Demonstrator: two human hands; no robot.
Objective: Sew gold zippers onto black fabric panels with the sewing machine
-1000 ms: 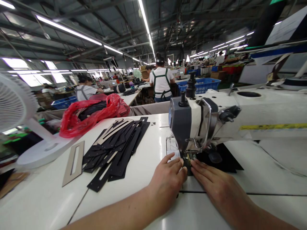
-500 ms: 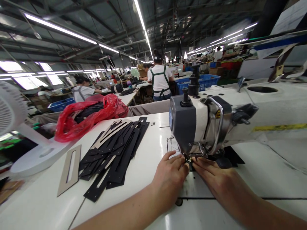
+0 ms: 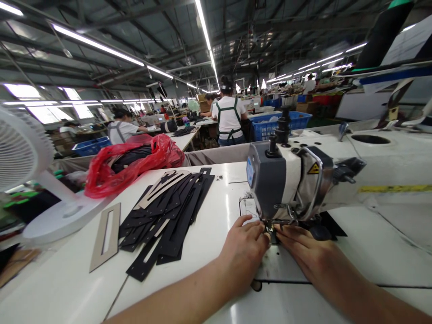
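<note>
At the far left, a white plastic pedestal fan (image 3: 20,148) stands beside the white tabletop (image 3: 67,279), and a crumpled red plastic bag (image 3: 135,157) lies beyond a flat beige card template (image 3: 104,237) and a loose pile of slotted black strips (image 3: 168,220). The left hand (image 3: 243,256) curls its fingertips in at a small black piece (image 3: 272,235) under the presser foot of a white-and-grey industrial sewing machine (image 3: 280,180), while the right hand (image 3: 310,254) lies flatter, reaching the same spot from the other side. The piece sits between them, but I cannot tell whether either grip pinches it or only presses it down. Further right, a flat black sheet (image 3: 332,227) lies behind the machine's foot. The main risk looks like fingertips this close to the stitching point: a sudden run of the machine could catch them, and uneven pressure could let the piece slip out of line.
</note>
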